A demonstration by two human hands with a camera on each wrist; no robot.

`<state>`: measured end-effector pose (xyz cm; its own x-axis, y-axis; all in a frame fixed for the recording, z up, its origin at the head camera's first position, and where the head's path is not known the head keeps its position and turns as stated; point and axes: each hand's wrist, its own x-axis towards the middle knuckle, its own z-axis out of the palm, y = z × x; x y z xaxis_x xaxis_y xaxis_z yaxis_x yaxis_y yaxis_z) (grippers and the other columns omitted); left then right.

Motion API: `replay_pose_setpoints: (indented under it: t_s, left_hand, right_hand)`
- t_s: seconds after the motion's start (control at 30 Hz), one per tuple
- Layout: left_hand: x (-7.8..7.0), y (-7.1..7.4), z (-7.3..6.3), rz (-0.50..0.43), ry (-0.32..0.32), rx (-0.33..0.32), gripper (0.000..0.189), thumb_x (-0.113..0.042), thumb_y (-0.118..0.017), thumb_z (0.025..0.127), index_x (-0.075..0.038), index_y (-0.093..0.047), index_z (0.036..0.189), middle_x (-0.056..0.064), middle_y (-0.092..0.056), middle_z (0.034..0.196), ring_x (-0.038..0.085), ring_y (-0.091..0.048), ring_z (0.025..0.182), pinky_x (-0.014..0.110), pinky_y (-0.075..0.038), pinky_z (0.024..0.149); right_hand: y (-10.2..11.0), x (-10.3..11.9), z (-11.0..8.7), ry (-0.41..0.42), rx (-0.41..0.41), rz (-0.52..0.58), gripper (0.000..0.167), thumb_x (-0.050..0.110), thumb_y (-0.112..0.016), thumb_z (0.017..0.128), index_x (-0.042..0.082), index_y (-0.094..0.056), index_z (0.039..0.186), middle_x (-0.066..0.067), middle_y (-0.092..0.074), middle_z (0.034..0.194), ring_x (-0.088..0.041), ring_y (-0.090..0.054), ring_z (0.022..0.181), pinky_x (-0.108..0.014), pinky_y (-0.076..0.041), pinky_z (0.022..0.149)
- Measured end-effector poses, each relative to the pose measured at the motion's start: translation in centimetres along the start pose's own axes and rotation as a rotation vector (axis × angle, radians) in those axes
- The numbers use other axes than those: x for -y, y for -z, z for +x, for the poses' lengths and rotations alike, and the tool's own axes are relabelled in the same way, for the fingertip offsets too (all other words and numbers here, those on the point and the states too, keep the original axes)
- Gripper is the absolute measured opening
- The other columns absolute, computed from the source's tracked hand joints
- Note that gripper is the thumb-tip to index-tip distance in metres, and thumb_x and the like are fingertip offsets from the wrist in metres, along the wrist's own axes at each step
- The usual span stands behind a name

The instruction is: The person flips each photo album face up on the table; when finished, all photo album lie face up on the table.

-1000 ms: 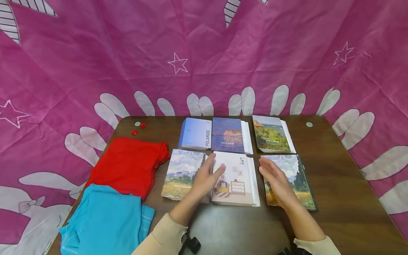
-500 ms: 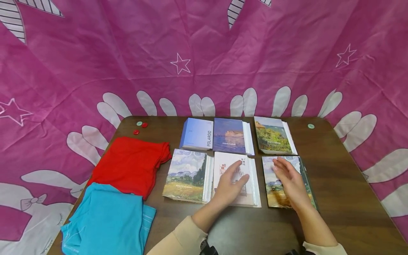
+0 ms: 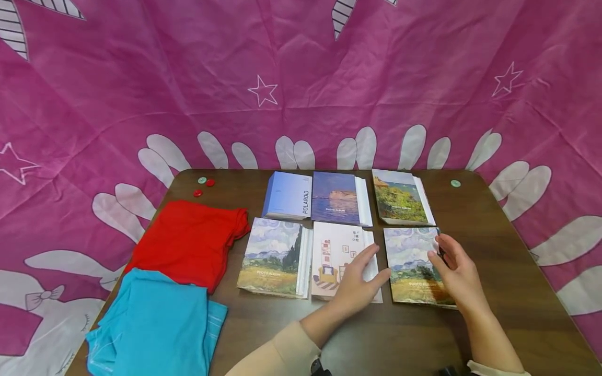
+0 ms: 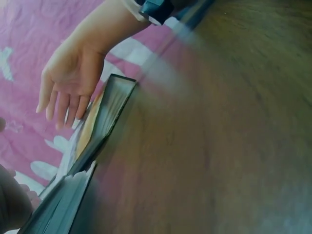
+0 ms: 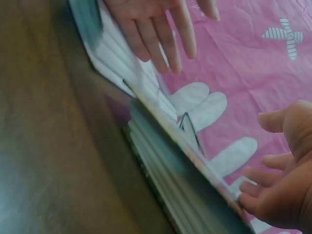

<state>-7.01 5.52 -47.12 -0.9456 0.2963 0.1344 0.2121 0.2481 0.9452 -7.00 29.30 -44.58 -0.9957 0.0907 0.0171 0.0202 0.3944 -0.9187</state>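
Six photo albums lie on the table in two rows in the head view. My left hand (image 3: 357,284), fingers straight and thumb spread, hovers over the right part of the white album with a room drawing (image 3: 324,282). At the right edge of the front right landscape album (image 3: 409,266), my right hand (image 3: 463,274) has its fingers loosely bent, thumb over the cover. The right wrist view shows these right fingertips (image 5: 248,190) right beside that album's cover edge (image 5: 195,165). Another landscape album (image 3: 270,256) lies at front left.
Behind are a blue Polaroid album (image 3: 289,196), a seascape album (image 3: 335,198) and a garden album (image 3: 400,198). Folded red cloth (image 3: 188,240) and blue cloth (image 3: 155,324) lie at left. Red buttons (image 3: 210,183) and green buttons (image 3: 455,184) sit near the back edge.
My left hand has moved right, from the front left album across the white one. My right hand has shifted right, from over the front right album to its right edge. The albums stay put.
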Motion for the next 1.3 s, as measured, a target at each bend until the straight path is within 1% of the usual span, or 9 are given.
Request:
replay_pose_setpoints:
  t_s: [0.07,0.17,0.23,0.47,0.7,0.87,1.13,1.2,1.3]
  left_hand:
    - [0.0,-0.3,0.0,0.0,-0.011,0.021,0.061,-0.036,-0.061,0.099,-0.005,-0.049,0.149,0.01,-0.045,0.156,0.021,-0.038,0.146,0.053,-0.025,0.12]
    - [0.2,-0.7,0.0,0.012,-0.021,0.051,0.062,-0.036,-0.061,0.099,-0.003,-0.048,0.149,0.013,-0.043,0.157,0.022,-0.037,0.146,0.04,-0.029,0.12]
    - [0.2,-0.8,0.0,0.03,-0.019,0.08,0.063,-0.037,-0.061,0.099,-0.002,-0.047,0.15,0.014,-0.041,0.158,0.022,-0.036,0.147,0.036,-0.029,0.12]
    - [0.1,-0.7,0.1,0.075,-0.014,0.179,0.065,-0.039,-0.061,0.1,-0.003,-0.044,0.152,0.015,-0.037,0.16,0.022,-0.038,0.145,0.03,-0.036,0.115]
    - [0.2,-0.4,0.3,0.046,0.002,0.233,0.065,-0.037,-0.06,0.102,-0.002,-0.04,0.154,0.015,-0.033,0.162,0.024,-0.047,0.139,0.027,-0.039,0.112]
    - [0.0,-0.9,0.4,0.079,-0.002,0.287,0.069,-0.039,-0.059,0.102,-0.003,-0.036,0.156,0.012,-0.033,0.161,0.02,-0.039,0.144,0.028,-0.031,0.117]
    - [-0.9,-2.8,-0.8,0.149,0.055,0.131,0.074,-0.047,-0.059,0.097,0.0,-0.043,0.152,0.02,-0.019,0.165,0.032,-0.021,0.152,0.044,-0.027,0.121]
    - [-1.1,-3.1,-0.9,0.161,0.074,0.109,0.077,-0.047,-0.059,0.096,0.002,-0.042,0.152,0.024,-0.016,0.165,0.036,-0.02,0.152,0.047,-0.028,0.12]
    - [-1.6,-3.1,-0.6,0.125,0.12,0.082,0.078,-0.047,-0.061,0.095,0.003,-0.042,0.151,0.026,-0.02,0.163,0.039,-0.025,0.149,0.049,-0.03,0.119]
  right_hand:
    - [0.4,-0.2,-0.3,-0.057,0.005,-0.055,0.075,0.033,-0.057,0.104,-0.002,-0.02,0.159,-0.029,-0.026,0.161,-0.045,-0.026,0.147,-0.03,-0.028,0.12]
    - [1.0,-0.7,-0.6,-0.148,0.009,-0.088,0.081,0.039,-0.057,0.103,-0.003,-0.016,0.159,-0.031,-0.02,0.162,-0.05,-0.021,0.147,-0.059,-0.022,0.118]
    - [1.3,-1.1,-0.8,-0.182,0.021,-0.095,0.085,0.04,-0.057,0.103,-0.006,-0.013,0.159,-0.034,-0.017,0.161,-0.052,-0.02,0.146,-0.066,-0.021,0.114]
    - [1.7,-1.8,-0.9,-0.211,0.068,-0.161,0.09,0.044,-0.057,0.102,-0.008,-0.008,0.158,-0.039,-0.016,0.159,-0.055,-0.021,0.145,-0.067,-0.022,0.114]
    - [1.5,-1.8,-0.8,-0.275,0.068,-0.283,0.088,0.055,-0.049,0.102,-0.006,-0.019,0.157,-0.039,-0.029,0.154,-0.056,-0.029,0.14,-0.069,-0.027,0.11]
    - [0.6,-1.3,-0.8,-0.269,0.08,-0.202,0.085,0.052,-0.051,0.102,-0.007,-0.023,0.156,-0.036,-0.028,0.156,-0.052,-0.029,0.143,-0.064,-0.028,0.114]
    - [0.4,-0.6,-0.6,-0.277,0.085,-0.073,0.08,0.048,-0.05,0.104,-0.009,-0.026,0.154,-0.035,-0.03,0.155,-0.049,-0.031,0.142,-0.064,-0.028,0.114]
    - [0.4,-0.6,-0.6,-0.292,0.08,-0.048,0.077,0.048,-0.048,0.105,-0.008,-0.028,0.154,-0.033,-0.032,0.155,-0.046,-0.034,0.14,-0.06,-0.032,0.114]
    - [0.3,-0.7,-0.6,-0.323,0.063,0.044,0.075,0.048,-0.046,0.106,-0.006,-0.029,0.155,-0.026,-0.032,0.156,-0.037,-0.034,0.14,-0.044,-0.039,0.11]
